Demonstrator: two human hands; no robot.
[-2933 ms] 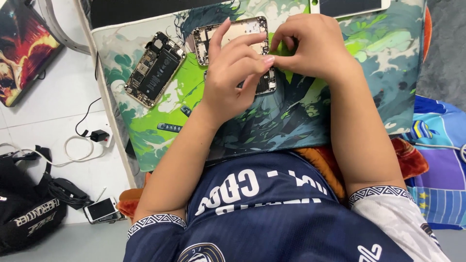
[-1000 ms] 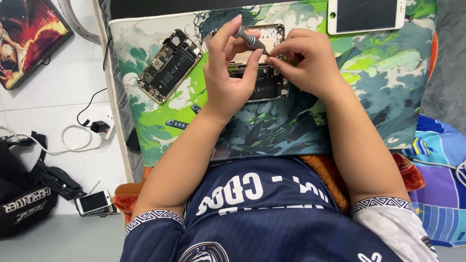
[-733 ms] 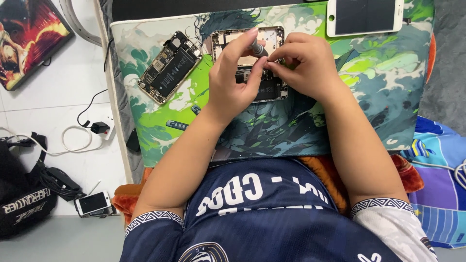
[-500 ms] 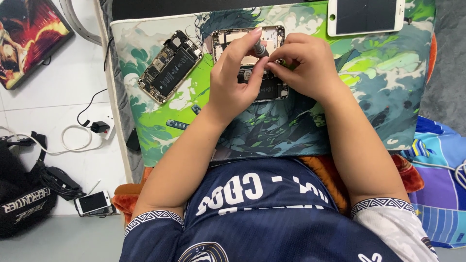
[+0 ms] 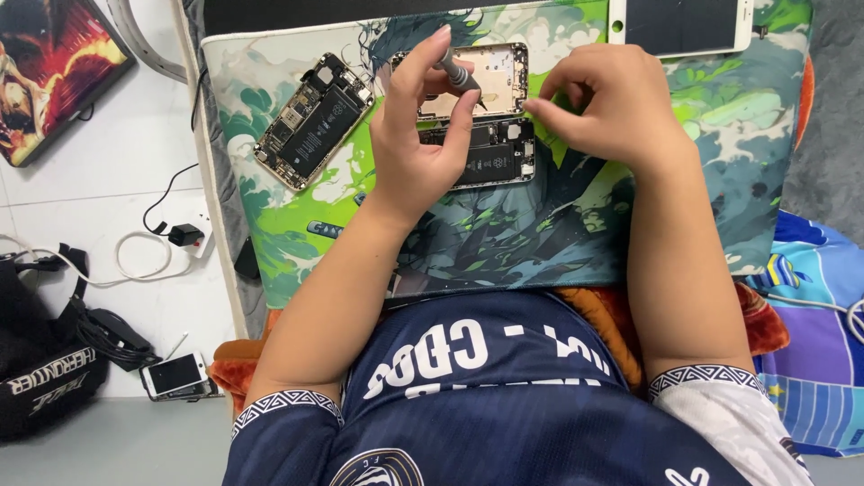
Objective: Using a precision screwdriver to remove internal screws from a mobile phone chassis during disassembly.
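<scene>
- Opened smartphone, gold metal rear shell w/ black battery & boards showing (image 5: 481, 117), lies flat on the mat's far centre, right under my two hands; its lower half is partly covered by my left palm.
- Small grey-handled precision screwdriver (image 5: 459, 76) sits pinched in my left hand (image 5: 418, 135): thumb & forefinger closed round the shaft, tip pointing down-right over the phone's shell.
- My right hand (image 5: 607, 112) hovers just beside the phone's right edge, fingers curled in, thumb & forefinger tips pressed together; can't tell if anything tiny is between them.
- Both forearms come up from the bottom of the view over my dark blue jersey w/ white lettering (image 5: 486, 405).
- Green-and-teal printed work mat (image 5: 720, 180) carries it all.
- 2nd opened phone body, black internals exposed (image 5: 313, 119), lies tilted on the mat's left part, well apart from my hands.
- White-framed phone screen panel (image 5: 679, 22) lies at the mat's far right edge.
- Off the mat, left: white tiled floor w/ white charger cable & black plug (image 5: 171, 238), a black bag (image 5: 45, 360), a small white phone (image 5: 175, 373) near it.
</scene>
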